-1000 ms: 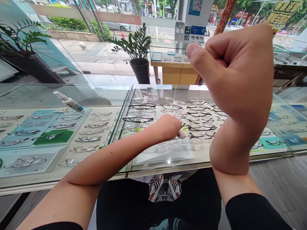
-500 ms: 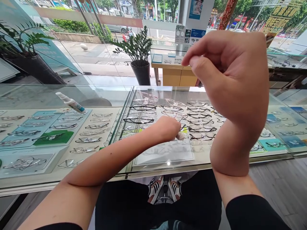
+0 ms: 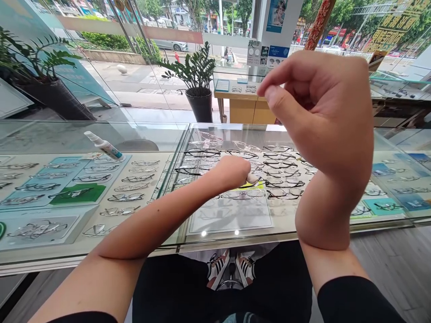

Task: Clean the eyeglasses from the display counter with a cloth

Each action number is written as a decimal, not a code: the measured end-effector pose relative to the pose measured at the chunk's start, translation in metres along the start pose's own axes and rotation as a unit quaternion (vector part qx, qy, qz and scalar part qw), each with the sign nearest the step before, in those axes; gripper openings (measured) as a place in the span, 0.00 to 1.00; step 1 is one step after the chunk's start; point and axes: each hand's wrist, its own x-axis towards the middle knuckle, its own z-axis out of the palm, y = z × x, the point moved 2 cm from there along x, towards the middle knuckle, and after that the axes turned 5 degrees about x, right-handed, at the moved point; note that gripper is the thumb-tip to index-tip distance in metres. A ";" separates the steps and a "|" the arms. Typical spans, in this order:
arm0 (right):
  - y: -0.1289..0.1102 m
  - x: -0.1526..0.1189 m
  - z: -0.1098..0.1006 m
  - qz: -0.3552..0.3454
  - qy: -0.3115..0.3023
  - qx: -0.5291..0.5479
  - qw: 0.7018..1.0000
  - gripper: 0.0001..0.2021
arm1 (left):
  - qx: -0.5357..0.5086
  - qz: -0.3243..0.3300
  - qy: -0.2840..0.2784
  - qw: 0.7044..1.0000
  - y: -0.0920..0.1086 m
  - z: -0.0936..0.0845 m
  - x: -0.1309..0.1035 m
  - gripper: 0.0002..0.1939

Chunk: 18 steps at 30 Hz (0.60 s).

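Note:
My left hand is closed, low over the glass counter among rows of eyeglasses. Its fingertips are turned away, so anything inside them is hidden. Just in front of it lies a thin-framed pair of eyeglasses, and a yellow-green patch shows beside the fingers. Raised high and close to the camera, my right hand has a bent wrist and curled fingers. Thumb and index tip meet in a pinch, with nothing visible between them. Below and left of it are dark-framed eyeglasses in a column.
A white spray bottle lies tilted on the counter's left part, above more eyeglasses. A green card is near it. Beyond the counter are a potted plant, a yellow cabinet and the shop window. My shoes show below the counter edge.
My left hand has moved slightly away from me, uncovering the thin-framed eyeglasses in front of it. My right hand keeps nearly the same pose. The view has shifted a little.

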 end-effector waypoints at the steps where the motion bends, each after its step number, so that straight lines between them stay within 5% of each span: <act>1: 0.000 0.000 0.000 0.001 -0.003 -0.003 1.000 0.11 | -0.003 -0.003 -0.002 1.000 0.000 0.003 0.003 0.11; 18: 0.002 0.001 0.000 0.004 -0.018 -0.012 1.000 0.12 | 0.000 -0.008 -0.002 1.000 0.000 0.004 0.009 0.11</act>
